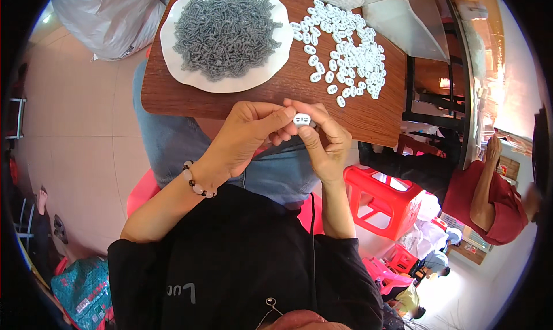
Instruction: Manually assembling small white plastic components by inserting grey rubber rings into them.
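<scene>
The two hands are brought together, the left hand (256, 122) and the right hand (329, 148) both pinched by thumb and fingers on a small white oval piece with dark holes in its face (302, 120), which is held between them near the front edge of a brown wood-grain counter (196, 103); what lies behind the piece is mostly hidden by the fingers. A bracelet of pale and dark beads (199, 187) is worn on the left wrist. Below the hands, legs in blue denim jeans (167, 151) and a black short-sleeved top (242, 261) are seen. On the counter, a white plate with a scalloped rim (230, 87) is heaped with small grey coil-shaped parts (227, 33), and to its right many similar white oval pieces (363, 65) are scattered and piled. Beyond the counter, a red plastic stool (405, 212) is placed at the right, near a person in a dark red shirt (466, 200). At the upper left, a large white plastic bag (109, 19) is stood on a pale tiled floor (80, 117).
</scene>
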Demonstrator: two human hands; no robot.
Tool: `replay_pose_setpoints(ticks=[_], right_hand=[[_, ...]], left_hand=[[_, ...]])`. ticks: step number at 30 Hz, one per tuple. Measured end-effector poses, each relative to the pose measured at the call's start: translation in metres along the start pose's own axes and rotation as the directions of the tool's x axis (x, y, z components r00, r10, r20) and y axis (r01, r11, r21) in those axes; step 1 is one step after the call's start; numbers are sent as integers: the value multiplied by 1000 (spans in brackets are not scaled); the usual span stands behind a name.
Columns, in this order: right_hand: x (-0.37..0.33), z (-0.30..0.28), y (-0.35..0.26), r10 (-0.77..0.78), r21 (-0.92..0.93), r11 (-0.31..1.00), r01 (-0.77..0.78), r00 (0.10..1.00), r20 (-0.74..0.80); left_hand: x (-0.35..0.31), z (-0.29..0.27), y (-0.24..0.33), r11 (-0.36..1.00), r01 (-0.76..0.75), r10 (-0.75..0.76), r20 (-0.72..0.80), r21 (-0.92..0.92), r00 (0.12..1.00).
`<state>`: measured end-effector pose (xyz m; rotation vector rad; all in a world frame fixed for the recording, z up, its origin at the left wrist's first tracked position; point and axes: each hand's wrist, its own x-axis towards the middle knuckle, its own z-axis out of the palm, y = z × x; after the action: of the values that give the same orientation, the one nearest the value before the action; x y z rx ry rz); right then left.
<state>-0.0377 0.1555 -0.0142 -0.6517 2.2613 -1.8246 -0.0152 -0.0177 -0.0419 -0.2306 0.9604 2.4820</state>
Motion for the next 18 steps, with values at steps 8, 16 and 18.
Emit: replay_pose_setpoints(ticks=[8,16,18], right_hand=[[37,-41,-33,-9,-349,936,-37,991,-131],[172,-213,-47,-325,-688,724,-47,857,-400],[188,-235,-39,-327,-832,507,-225,843,-427]], left_hand=[[-4,7,2,1000,-17,18,-58,19,998],[-4,11,3,1000,2,-2,-18,9,1000],[-2,9,3,1000,-4,5,-38,9,999]])
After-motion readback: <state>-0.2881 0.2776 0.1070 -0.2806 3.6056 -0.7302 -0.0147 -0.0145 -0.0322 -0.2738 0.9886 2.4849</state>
